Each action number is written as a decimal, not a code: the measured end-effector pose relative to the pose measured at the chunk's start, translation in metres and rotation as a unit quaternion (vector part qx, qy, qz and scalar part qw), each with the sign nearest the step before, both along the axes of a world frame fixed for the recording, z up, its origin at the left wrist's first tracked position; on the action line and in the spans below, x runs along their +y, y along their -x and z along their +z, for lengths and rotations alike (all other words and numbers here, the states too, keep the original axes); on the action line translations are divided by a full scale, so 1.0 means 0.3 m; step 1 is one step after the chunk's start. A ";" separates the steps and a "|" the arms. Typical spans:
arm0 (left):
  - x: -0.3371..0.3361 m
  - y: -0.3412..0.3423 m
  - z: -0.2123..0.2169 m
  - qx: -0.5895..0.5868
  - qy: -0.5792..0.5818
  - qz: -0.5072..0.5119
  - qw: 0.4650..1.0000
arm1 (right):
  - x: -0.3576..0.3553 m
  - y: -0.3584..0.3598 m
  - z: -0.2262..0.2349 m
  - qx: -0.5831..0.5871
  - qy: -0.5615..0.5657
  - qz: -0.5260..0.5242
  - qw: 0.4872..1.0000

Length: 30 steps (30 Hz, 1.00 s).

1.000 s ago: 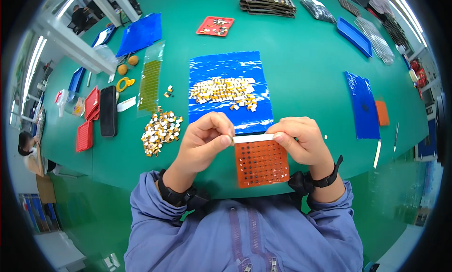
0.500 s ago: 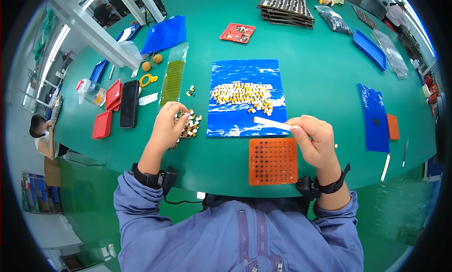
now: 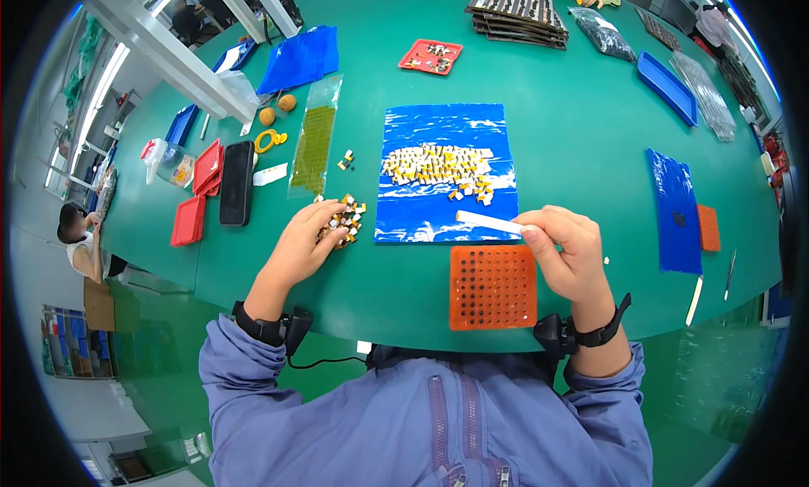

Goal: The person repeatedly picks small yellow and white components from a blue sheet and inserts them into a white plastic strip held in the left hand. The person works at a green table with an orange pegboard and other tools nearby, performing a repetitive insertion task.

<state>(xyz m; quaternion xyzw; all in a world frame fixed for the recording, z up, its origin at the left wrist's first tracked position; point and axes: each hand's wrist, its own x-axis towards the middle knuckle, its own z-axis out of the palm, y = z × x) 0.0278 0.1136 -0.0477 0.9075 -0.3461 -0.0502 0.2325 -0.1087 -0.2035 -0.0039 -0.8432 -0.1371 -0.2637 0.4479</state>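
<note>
Workshop, green worktable (image 3: pixel 581 150), stacked trays (image 3: pixel 516 17)

Toward the left of the green desk (image 3: pixel 581 150), a black phone-shaped slab (image 3: pixel 237 184) is lying beside red trays (image 3: pixel 188 221), and a clear jug (image 3: pixel 174 163) is sitting near them. Two brown balls — one (image 3: pixel 287 103) slightly farther back — are resting near a yellow ring-shaped tool (image 3: pixel 268 140). At the back, dark trays (image 3: pixel 517 15) are forming a stack near a plastic bag (image 3: pixel 603 34); a blue tray (image 3: pixel 667 88) is lying farther right.
</note>
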 end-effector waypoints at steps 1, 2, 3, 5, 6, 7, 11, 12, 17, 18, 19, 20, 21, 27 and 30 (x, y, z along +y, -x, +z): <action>0.004 0.005 0.006 -0.021 0.001 -0.013 1.000 | 0.001 0.001 0.002 0.001 0.002 0.001 1.000; 0.007 0.011 0.013 -0.043 0.003 -0.024 0.999 | 0.001 0.001 0.004 0.002 0.006 0.003 1.000; 0.001 0.015 0.020 -0.064 -0.019 -0.049 0.997 | 0.001 0.001 0.004 0.006 0.007 0.002 1.000; -0.033 0.017 0.025 -0.104 -0.060 -0.098 0.988 | -0.001 0.000 0.003 0.014 0.011 0.000 1.000; -0.047 0.022 0.018 -0.101 -0.076 -0.100 0.987 | -0.001 -0.002 0.003 0.015 0.005 -0.003 1.000; -0.061 0.026 0.009 -0.098 -0.092 -0.101 0.986 | -0.001 -0.003 0.002 0.017 -0.002 -0.005 1.000; -0.047 0.012 -0.016 -0.067 -0.101 -0.089 0.989 | -0.006 -0.008 -0.006 0.026 -0.009 -0.013 1.000; -0.036 0.007 -0.017 -0.052 -0.094 -0.094 0.990 | -0.006 -0.008 -0.005 0.030 -0.005 -0.014 0.999; 0.040 0.008 0.002 0.002 -0.085 -0.088 0.993 | 0.001 -0.007 -0.003 0.046 0.003 -0.007 0.999; 0.060 0.011 0.005 0.005 -0.082 -0.082 0.993 | 0.002 -0.006 -0.004 0.047 0.001 -0.006 0.999; 0.082 0.013 0.009 0.007 -0.078 -0.076 0.994 | 0.003 -0.005 -0.005 0.048 -0.001 -0.005 0.999; 0.101 0.011 0.013 0.009 -0.076 -0.071 0.995 | 0.003 -0.005 -0.005 0.048 -0.004 -0.005 0.999; 0.119 0.008 0.016 0.010 -0.061 -0.065 0.996 | 0.003 -0.003 -0.003 0.054 -0.005 -0.005 0.999; 0.151 0.012 0.081 0.010 -0.065 -0.039 0.997 | -0.002 -0.003 -0.008 0.059 -0.041 -0.006 0.997; 0.124 0.006 0.136 -0.036 0.005 -0.048 0.998 | -0.009 -0.002 -0.015 0.063 -0.075 -0.016 0.995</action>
